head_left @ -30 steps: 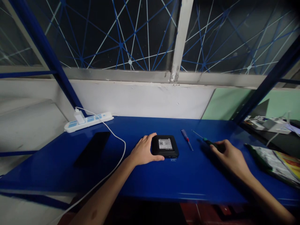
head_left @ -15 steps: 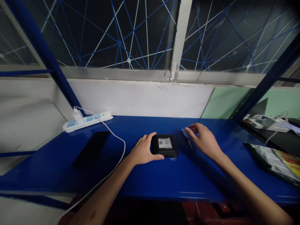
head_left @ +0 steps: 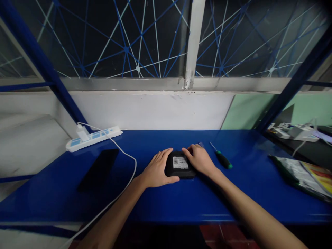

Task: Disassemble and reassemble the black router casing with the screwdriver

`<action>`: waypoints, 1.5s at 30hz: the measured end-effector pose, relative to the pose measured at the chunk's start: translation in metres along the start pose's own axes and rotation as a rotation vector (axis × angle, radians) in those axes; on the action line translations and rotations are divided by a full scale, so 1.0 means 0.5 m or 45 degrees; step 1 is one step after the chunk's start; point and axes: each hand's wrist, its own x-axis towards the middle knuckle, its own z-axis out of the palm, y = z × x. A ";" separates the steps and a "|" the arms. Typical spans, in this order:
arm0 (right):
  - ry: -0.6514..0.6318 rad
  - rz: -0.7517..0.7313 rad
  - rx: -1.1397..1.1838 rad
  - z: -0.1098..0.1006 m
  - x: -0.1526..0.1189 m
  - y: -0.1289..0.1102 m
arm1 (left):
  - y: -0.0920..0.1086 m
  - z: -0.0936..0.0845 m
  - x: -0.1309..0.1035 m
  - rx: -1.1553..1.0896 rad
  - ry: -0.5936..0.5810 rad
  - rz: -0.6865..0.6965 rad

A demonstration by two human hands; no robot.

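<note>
A small square black box (head_left: 169,170) with a white label (head_left: 181,162) on top lies on the blue table. My left hand (head_left: 157,169) grips its left side, thumb at the front edge and fingers at the back. On the right side of the box is my right hand (head_left: 201,159), its thumb on the top near the back corner; its other fingers are partly hidden. Just behind that hand shows a bit of a blue handle (head_left: 201,144). A screwdriver with a green and black handle (head_left: 223,161) lies to the right.
A black phone-like slab (head_left: 98,169) lies to the left. Behind it stands a white power strip (head_left: 94,138) with a charger (head_left: 83,132); its white cable (head_left: 135,162) runs across the table, under my left arm. A shiny packet (head_left: 301,176) lies at the right edge.
My right hand has moved left from beside the blue-handled screwdriver onto the box, now covering most of that tool. The green screwdriver has come into view. My left hand stays on the box.
</note>
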 end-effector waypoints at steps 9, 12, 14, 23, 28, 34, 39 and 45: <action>-0.004 0.100 -0.031 0.005 0.014 -0.010 | 0.010 -0.037 0.043 0.049 -0.206 0.027; -0.034 0.149 -0.031 0.005 0.021 -0.014 | 0.013 -0.043 0.054 0.072 -0.244 0.021; -0.058 0.182 -0.028 0.005 0.025 -0.016 | 0.014 -0.042 0.055 0.068 -0.238 0.015; -0.182 0.283 -0.016 0.009 0.039 -0.019 | 0.026 -0.040 0.050 0.017 -0.209 0.034; -0.224 0.313 -0.003 0.004 0.039 -0.025 | 0.033 -0.042 0.052 0.007 -0.216 0.053; -0.238 0.332 0.023 -0.001 0.039 -0.025 | 0.040 -0.045 0.057 0.029 -0.289 -0.025; -0.247 0.355 0.068 0.002 0.041 -0.024 | 0.043 -0.048 0.063 0.053 -0.308 -0.024; -0.237 0.310 0.155 0.006 0.035 -0.017 | 0.046 -0.047 0.061 0.082 -0.287 -0.039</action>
